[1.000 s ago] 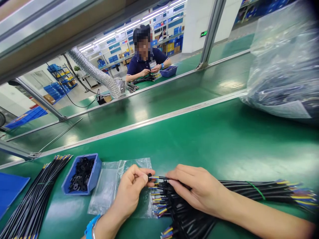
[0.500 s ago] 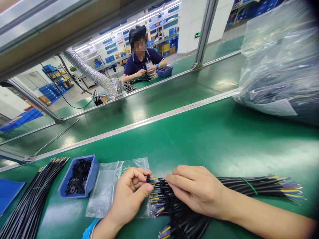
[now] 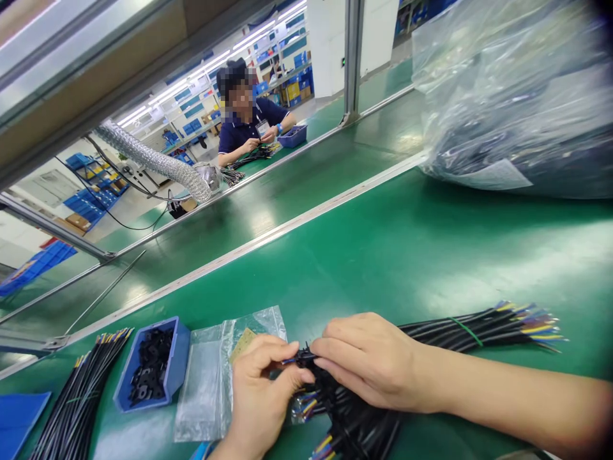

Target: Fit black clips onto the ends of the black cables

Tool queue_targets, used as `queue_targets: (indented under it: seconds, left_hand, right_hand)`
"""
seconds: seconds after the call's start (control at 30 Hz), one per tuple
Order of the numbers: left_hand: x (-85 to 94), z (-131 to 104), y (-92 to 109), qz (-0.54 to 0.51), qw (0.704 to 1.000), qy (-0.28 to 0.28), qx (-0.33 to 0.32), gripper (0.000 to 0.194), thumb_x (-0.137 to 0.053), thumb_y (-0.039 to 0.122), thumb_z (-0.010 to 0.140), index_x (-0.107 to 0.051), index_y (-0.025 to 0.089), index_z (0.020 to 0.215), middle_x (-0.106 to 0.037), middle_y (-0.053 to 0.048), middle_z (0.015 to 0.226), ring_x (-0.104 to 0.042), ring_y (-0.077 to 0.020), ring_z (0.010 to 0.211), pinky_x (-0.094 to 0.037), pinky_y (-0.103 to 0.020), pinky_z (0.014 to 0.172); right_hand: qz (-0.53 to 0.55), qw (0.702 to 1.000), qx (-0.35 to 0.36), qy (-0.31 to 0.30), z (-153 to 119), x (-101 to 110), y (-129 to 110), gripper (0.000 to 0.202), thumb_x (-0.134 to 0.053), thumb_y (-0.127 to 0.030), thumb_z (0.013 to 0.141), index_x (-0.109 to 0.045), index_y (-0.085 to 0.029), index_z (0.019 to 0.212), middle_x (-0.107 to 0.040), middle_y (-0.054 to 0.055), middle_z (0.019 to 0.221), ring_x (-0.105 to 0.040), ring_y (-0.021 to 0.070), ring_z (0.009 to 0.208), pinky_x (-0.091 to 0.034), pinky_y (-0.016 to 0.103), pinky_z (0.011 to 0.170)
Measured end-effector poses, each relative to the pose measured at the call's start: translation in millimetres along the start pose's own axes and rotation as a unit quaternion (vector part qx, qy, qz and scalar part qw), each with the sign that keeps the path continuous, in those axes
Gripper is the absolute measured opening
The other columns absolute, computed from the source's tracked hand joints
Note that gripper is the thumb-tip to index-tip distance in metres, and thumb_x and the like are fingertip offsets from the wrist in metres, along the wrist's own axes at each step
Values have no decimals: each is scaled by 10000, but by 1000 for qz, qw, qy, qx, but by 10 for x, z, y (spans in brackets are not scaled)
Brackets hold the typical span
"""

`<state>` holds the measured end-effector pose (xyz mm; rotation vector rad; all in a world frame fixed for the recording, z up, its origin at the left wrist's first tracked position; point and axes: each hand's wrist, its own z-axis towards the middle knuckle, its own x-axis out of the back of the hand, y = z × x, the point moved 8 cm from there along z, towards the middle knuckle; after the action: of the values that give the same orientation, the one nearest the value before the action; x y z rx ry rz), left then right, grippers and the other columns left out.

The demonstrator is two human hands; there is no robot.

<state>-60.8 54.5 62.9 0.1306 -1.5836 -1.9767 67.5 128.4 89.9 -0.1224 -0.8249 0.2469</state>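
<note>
- My left hand (image 3: 261,399) and my right hand (image 3: 368,361) meet over the green table (image 3: 407,255); the fingertips of both pinch one end of a black cable (image 3: 299,359).
- Both hands are closed tightly on this cable end. A small black part seems to sit there, but I cannot tell it clearly.
- Under my right hand lies the cable bundle (image 3: 460,329), tied with a green band; its coloured wire ends point away from my grip to the right.
- Just left of my left hand lies a clear plastic bag (image 3: 211,383); its yellowish label is too small to read.
- Further left stand a blue tray (image 3: 179,361) of black parts and another cable pile (image 3: 76,402).
- Far beyond my grip, a big plastic sack (image 3: 517,96) carries a white label, unreadable.
</note>
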Motion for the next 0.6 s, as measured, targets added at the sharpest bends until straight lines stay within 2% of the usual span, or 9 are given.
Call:
queue_targets:
  seconds: [0.17, 0.3, 0.47, 0.6]
  left_hand:
    - [-81, -9, 190, 48, 995, -8, -88, 267, -771, 113, 708, -718, 270, 918, -677, 23, 771, -622, -102, 703, -501, -198, 653]
    - [-103, -37, 254, 80, 988, -4, -133, 261, -769, 91, 702, -709, 236, 911, -683, 17, 776, -635, -106, 706, -515, -201, 658]
    - [-165, -48, 256, 98, 984, -9, -146, 258, -786, 94, 680, -709, 222, 890, -686, 13, 789, -642, -105, 701, -520, -196, 652]
    - [-182, -17, 269, 93, 987, -4, -129, 224, -792, 103, 671, -712, 211, 851, -681, 15, 752, -636, -104, 672, -512, -195, 635]
  right_hand:
    - [27, 999, -15, -12, -6, -16, 13, 275, -348, -183, 966, -593, -157, 844, -515, 16, 647, -435, 154, 568, -307, 290, 511]
    - [40, 999, -18, -18, -6, -33, 13, 299, -348, -175, 957, -568, -160, 756, -502, 13, 634, -415, 149, 551, -293, 294, 500]
    - [70, 997, -11, -26, -16, -92, -16, 324, -350, -185, 955, -547, -165, 699, -475, 1, 600, -392, 142, 521, -276, 295, 481]
    - [141, 989, -20, -25, -9, -101, 22, 295, -352, -157, 949, -564, -162, 745, -500, -2, 617, -414, 132, 535, -302, 268, 494]
